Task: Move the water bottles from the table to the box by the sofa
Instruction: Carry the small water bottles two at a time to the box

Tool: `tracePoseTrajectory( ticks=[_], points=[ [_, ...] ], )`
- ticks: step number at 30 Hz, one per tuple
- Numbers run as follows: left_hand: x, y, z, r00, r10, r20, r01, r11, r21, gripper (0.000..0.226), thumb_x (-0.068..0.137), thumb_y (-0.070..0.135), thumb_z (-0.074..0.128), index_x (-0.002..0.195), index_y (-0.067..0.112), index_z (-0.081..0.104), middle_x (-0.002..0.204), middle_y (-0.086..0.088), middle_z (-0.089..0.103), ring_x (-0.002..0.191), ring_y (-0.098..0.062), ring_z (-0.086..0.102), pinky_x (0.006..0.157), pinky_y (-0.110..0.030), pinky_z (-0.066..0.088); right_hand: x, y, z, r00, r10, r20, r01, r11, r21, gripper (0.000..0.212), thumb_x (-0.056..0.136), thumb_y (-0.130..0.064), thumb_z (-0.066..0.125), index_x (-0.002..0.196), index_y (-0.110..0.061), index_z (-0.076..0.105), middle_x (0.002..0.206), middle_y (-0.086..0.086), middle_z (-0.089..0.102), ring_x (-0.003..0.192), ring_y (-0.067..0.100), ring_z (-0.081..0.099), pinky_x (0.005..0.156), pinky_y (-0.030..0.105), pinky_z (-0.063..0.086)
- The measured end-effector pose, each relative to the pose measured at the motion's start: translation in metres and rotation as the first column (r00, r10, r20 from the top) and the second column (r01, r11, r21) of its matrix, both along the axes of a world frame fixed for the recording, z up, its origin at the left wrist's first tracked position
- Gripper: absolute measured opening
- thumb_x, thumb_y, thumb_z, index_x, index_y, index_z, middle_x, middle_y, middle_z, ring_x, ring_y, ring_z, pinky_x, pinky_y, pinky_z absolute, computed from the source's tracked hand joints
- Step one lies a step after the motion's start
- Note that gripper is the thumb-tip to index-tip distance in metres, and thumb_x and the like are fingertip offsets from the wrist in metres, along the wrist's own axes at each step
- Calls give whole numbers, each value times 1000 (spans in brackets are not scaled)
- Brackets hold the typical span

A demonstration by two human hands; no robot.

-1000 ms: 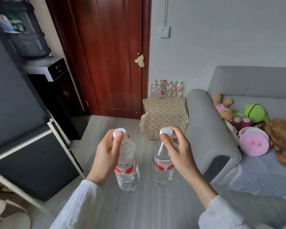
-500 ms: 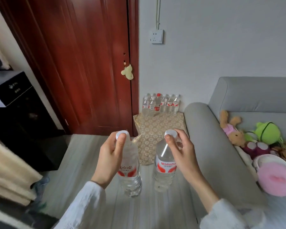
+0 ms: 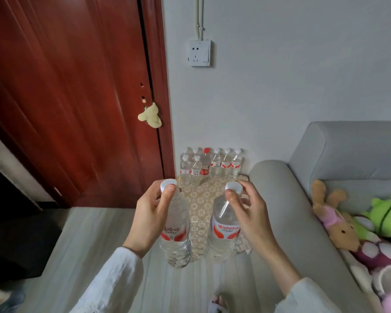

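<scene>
Two forearms in white sleeves are raised from the lower edge of the frame toward the centre. The left hand [image 3: 152,219] is seen at centre left, its fingers curled and closed around the neck of a bottle [image 3: 176,231]. The right hand [image 3: 250,216] is held at centre right, its thumb and fingertips pinched at the neck of a second bottle [image 3: 225,229].

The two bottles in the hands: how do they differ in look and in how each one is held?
The left bottle shows Chinese characters on its label; the right bottle shows Latin lettering. The left hand wraps the left bottle's neck and shoulder, thumb against the cap; the right hand pinches the right bottle just under its cap with the fingertips. Both are clear, white-capped, red-and-white labelled, upright and carried above the floor.
</scene>
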State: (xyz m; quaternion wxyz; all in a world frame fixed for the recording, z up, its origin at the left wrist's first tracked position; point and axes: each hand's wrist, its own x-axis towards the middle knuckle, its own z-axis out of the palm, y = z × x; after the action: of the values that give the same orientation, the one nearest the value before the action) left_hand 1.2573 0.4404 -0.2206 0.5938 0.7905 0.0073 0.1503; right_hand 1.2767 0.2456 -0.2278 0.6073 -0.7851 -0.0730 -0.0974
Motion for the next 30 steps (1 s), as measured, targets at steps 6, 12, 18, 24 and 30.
tracePoseTrajectory(
  ticks=[6, 12, 18, 24, 30],
  points=[
    [105, -37, -17, 999, 24, -48, -23, 999, 26, 36, 71, 62, 40, 84, 33, 56, 79, 20, 66, 79, 9, 58, 67, -6, 44, 120, -40, -17, 998, 33, -58, -36, 998, -60, 41, 73, -49, 64, 101, -19, 56, 99, -1, 63, 96, 17, 58, 88, 30, 46],
    [190, -65, -43, 995, 36, -92, -34, 999, 21, 30, 73, 59, 40, 89, 37, 53, 86, 16, 62, 82, 12, 57, 69, -5, 42, 208, -64, -41, 988, 40, -147, -57, 992, -113, 32, 76, -39, 65, 103, -24, 56, 106, -3, 62, 102, 12, 55, 88, 19, 41],
    [264, -79, -83, 984, 52, -169, -38, 996, 85, 31, 70, 68, 36, 91, 48, 45, 96, 26, 47, 101, -2, 46, 84, -9, 35, 281, -70, -83, 966, 11, -259, -52, 987, -152, 31, 78, -31, 65, 105, -33, 49, 103, -15, 49, 104, 15, 49, 89, 24, 38],
    [347, -76, -156, 972, 18, -235, -2, 998, 67, 74, 62, 87, 29, 101, 30, 56, 103, 8, 50, 101, 20, 40, 83, -2, 32, 357, -62, -149, 929, -37, -367, -44, 977, -210, 32, 80, -29, 65, 109, -29, 52, 110, -6, 49, 108, 12, 45, 90, 26, 36],
    [415, -71, -225, 961, -42, -275, 74, 992, 105, 65, 69, 81, 30, 101, 30, 54, 97, 17, 46, 95, 21, 42, 75, 4, 31, 421, -52, -222, 889, -75, -452, -36, 972, -232, 36, 80, -24, 66, 115, -25, 54, 117, -5, 52, 110, 10, 48, 93, 28, 41]
  ],
)
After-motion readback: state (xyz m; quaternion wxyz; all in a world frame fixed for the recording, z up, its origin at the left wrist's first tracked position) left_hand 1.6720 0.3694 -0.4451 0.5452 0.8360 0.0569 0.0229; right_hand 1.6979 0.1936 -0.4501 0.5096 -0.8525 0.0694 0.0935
